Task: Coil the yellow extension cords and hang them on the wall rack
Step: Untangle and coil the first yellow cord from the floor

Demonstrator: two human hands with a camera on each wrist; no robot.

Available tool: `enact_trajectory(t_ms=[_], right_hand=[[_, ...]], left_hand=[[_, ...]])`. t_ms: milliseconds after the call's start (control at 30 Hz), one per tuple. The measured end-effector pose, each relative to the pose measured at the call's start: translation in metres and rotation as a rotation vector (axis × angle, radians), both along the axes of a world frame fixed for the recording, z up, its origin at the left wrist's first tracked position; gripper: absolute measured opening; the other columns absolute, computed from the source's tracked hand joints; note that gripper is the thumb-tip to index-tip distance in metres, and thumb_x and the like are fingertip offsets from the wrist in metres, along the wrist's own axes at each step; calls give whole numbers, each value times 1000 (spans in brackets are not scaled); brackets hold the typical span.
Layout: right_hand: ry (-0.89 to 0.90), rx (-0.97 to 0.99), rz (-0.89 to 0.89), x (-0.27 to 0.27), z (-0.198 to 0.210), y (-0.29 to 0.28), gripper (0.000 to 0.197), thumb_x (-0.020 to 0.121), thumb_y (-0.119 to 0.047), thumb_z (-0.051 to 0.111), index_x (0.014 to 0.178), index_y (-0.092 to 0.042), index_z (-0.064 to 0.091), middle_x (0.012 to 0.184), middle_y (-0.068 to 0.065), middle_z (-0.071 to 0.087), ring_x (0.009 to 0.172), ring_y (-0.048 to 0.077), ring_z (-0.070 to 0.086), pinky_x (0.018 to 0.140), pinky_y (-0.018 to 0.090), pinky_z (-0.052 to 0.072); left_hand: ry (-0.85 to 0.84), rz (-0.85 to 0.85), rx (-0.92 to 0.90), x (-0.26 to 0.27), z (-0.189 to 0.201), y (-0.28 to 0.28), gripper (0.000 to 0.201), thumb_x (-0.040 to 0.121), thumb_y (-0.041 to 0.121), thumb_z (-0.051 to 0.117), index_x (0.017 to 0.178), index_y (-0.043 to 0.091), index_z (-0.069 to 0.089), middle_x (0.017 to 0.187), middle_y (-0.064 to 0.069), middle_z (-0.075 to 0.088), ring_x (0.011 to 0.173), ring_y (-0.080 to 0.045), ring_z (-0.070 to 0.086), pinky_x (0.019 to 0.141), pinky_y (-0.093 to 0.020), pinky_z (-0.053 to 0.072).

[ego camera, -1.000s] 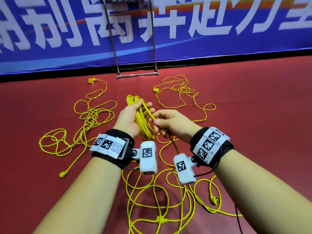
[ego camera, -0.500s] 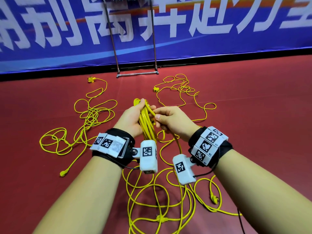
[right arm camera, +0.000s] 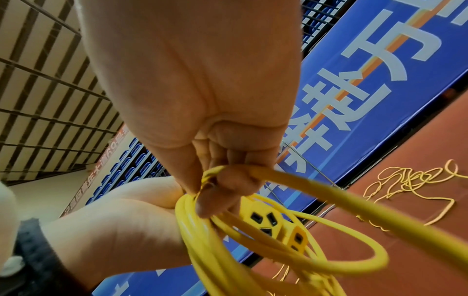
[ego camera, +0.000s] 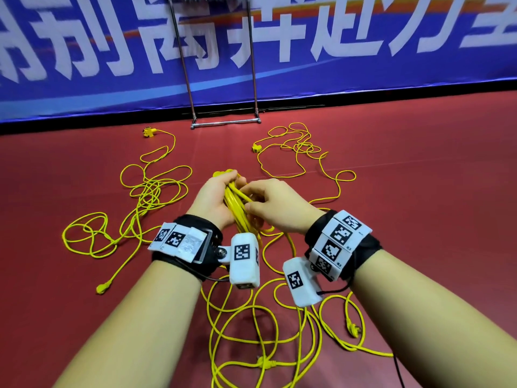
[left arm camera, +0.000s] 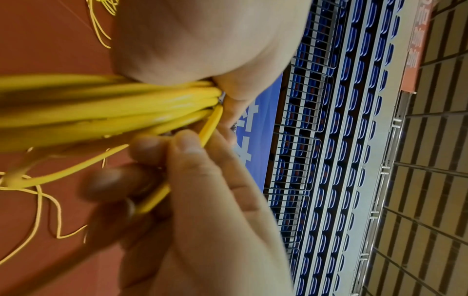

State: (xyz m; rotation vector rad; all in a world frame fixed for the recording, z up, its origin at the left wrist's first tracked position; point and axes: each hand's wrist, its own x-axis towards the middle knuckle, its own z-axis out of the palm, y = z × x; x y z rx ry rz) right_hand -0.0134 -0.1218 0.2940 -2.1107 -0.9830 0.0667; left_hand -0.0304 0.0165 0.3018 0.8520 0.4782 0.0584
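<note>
Coiling: the left hand (ego camera: 214,197) has its grip clenched round a bundle of glossy yellow extension-cord loops (ego camera: 237,208), held in front of the chest above the floor.
Right hand: the right hand (ego camera: 275,205) pinches a single yellow strand (left arm camera: 211,124) against the top of the bundle, fingers curled over it.
Cord look: thin, round, bright yellow plastic sheath; several turns lie side by side in the left palm, and a yellow block socket with dark slots (right arm camera: 274,220) hangs among the loops in the right wrist view.
Loose tail: the uncoiled rest of the same cord (ego camera: 260,326) drops to 6 o'clock and sprawls in wide loops on the floor.
Other cords: a second tangled yellow cord (ego camera: 145,197) lies at 9 o'clock, a third (ego camera: 299,152) at 1 o'clock, both well apart from the hands.
Change: against the picture half a second ago, the right hand has closed in on the bundle and now lies over its top, and both hands sit slightly higher in view.
Surface: a dull red sports floor (ego camera: 419,191).
Room: a chrome tube rack (ego camera: 223,79) stands at 12 o'clock against a blue banner with large white characters (ego camera: 363,37); blue stadium seats (left arm camera: 329,140) rise behind.
</note>
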Motion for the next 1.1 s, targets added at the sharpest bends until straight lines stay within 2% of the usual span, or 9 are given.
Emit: enact_trajectory(t_ms=[67,167,333,467,600,733,867,1033,1100], right_hand=[[94,3,12,1,-1,-3,19,82,-3,59,95,-12,68,62,-4,64,49,5,57,53,19,44],[270,35,54,4,-7,-10,14,85,1,62,94,-7,68,54,-8,58,47,11,53,48,19,42],[458,108,81,12,-24,-20,10,88,0,64,95,6,68,70,13,56,60,21,52,53,23,45],[429,36,18,21,-42,-24,6,87,-6,68,81,-3,69,67,10,57,56,16,57,58,27,47],[334,11,-222,40,-72,-36,12,81,-23,70,70,-19,69,62,0,63,62,18,60,71,43,54],[297,-177,-383,49,-92,-55,21,87,-29,63,82,-9,68,66,5,65,70,21,60,72,36,50],[400,-269,-470,53,-111,-76,27,95,-35,56,79,-17,69,72,0,72,74,18,62,69,28,44],[432,-327,-497,54,-107,-83,45,94,-56,50,81,-18,71,57,0,60,62,21,65,75,30,51],[360,-394,-542,55,-95,-83,51,93,-62,47,76,-17,64,67,5,58,73,30,64,80,37,54]], left_hand=[[-41,100,-56,2,1,7,26,100,21,51,75,12,49,52,0,51,49,-20,63,65,-34,52],[-122,255,-83,3,4,22,31,101,20,48,70,15,44,48,4,42,39,-13,47,57,-29,48],[-167,440,-50,-3,12,44,25,100,18,49,76,18,43,53,7,36,38,-11,30,49,-21,40],[-173,450,-60,-5,17,56,26,100,27,55,77,20,45,53,8,32,39,-10,26,46,-22,37],[-211,425,-66,-7,22,58,27,100,29,55,76,19,45,53,9,31,39,-10,24,45,-19,36],[-256,414,-78,-9,31,56,26,100,29,53,77,18,48,50,8,33,38,-9,24,44,-18,36],[-316,425,-93,-11,43,62,26,101,28,51,77,18,47,51,8,32,37,-9,24,45,-19,35],[-316,408,-65,-13,47,67,26,98,27,54,74,20,46,53,8,34,40,-10,23,50,-22,36],[-301,395,-90,-14,46,67,26,97,25,56,73,19,45,54,7,35,40,-10,24,46,-19,34]])
